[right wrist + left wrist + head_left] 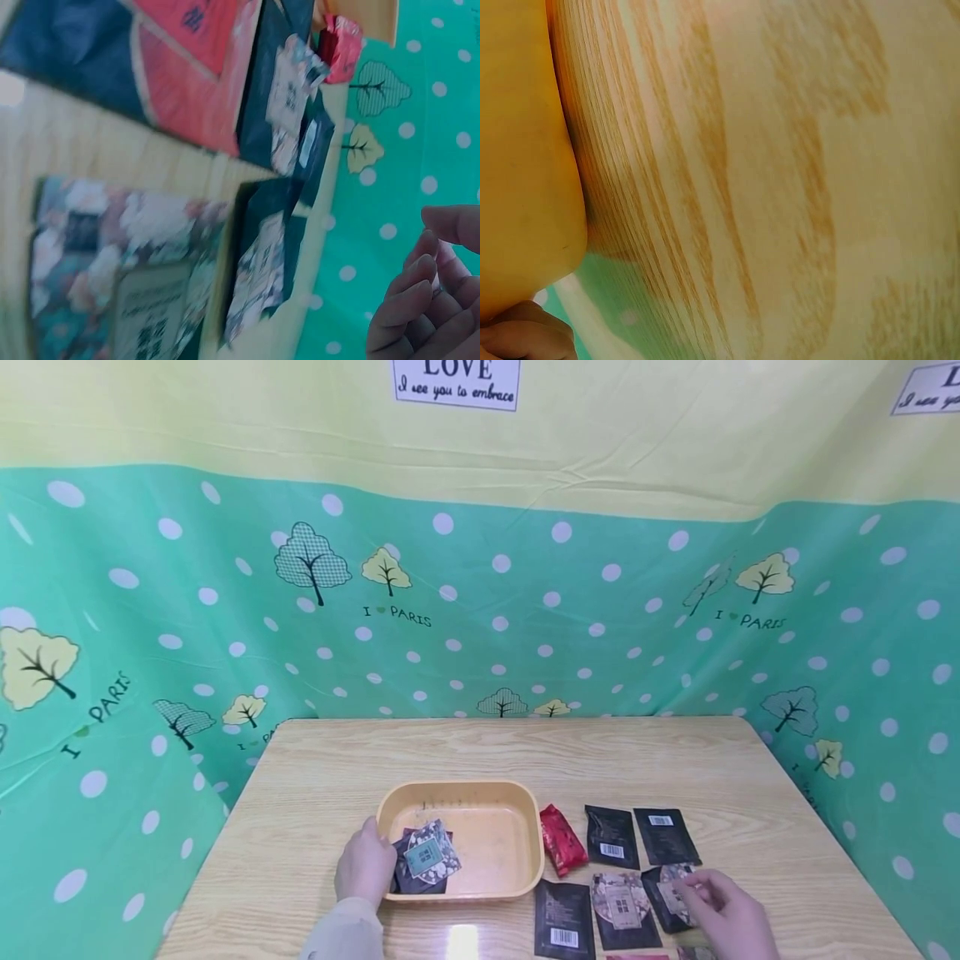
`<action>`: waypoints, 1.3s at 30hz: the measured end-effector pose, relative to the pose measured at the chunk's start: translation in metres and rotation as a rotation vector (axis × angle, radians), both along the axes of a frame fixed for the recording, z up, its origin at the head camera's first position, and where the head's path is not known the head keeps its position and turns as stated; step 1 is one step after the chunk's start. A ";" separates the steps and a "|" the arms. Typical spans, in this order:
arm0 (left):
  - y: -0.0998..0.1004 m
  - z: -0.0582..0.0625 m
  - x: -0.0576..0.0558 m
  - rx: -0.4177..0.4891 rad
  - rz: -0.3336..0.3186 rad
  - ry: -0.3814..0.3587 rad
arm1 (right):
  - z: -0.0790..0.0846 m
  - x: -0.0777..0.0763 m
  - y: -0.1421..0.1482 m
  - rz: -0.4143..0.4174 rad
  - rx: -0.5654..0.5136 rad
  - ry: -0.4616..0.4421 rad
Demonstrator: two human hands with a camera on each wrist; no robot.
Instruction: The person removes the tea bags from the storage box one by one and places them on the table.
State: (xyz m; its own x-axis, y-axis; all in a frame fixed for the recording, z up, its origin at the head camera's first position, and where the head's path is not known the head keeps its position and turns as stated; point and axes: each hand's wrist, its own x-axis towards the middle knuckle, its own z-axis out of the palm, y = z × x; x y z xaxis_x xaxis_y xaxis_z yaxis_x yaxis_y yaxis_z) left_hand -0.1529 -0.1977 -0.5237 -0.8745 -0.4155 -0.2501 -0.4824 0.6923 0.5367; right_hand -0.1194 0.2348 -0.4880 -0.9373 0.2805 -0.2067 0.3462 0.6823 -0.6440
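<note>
At the left end of a yellow plastic bin (498,895), my left hand (365,864) grips the rim. Its fingers (529,337) show under the bin's edge in the left wrist view. Inside the bin's left side lie several sachets, a flower-patterned sachet (442,864) on top. My right hand (727,914) hovers by a black sachet with a floral label (663,902). In the right wrist view its fingers (405,300) are loosely bent, thumb close to the forefinger, with nothing visible between them.
Beside the bin lies a red packet (562,841). More black sachets (611,835) lie in rows on the wooden table (300,793). Red and floral sachets (120,277) lie near the front, partly cut off in the head view. A green dotted curtain (525,593) encloses the table.
</note>
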 end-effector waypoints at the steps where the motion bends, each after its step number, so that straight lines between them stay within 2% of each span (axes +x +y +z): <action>1: 0.000 0.000 0.000 0.000 0.000 0.000 | 0.001 -0.001 -0.003 0.005 -0.008 -0.005; 9: 0.001 0.002 0.001 0.008 0.000 -0.001 | 0.011 -0.010 -0.026 0.037 -0.054 0.000; 23: 0.000 0.001 0.000 0.011 -0.001 -0.003 | 0.017 -0.020 -0.068 0.099 -0.118 0.107; 28: 0.001 0.002 0.000 0.016 0.006 -0.008 | 0.014 -0.024 -0.086 0.128 -0.143 0.163; 39: 0.000 0.002 -0.001 0.012 0.005 -0.012 | 0.006 -0.033 -0.129 0.216 -0.318 0.250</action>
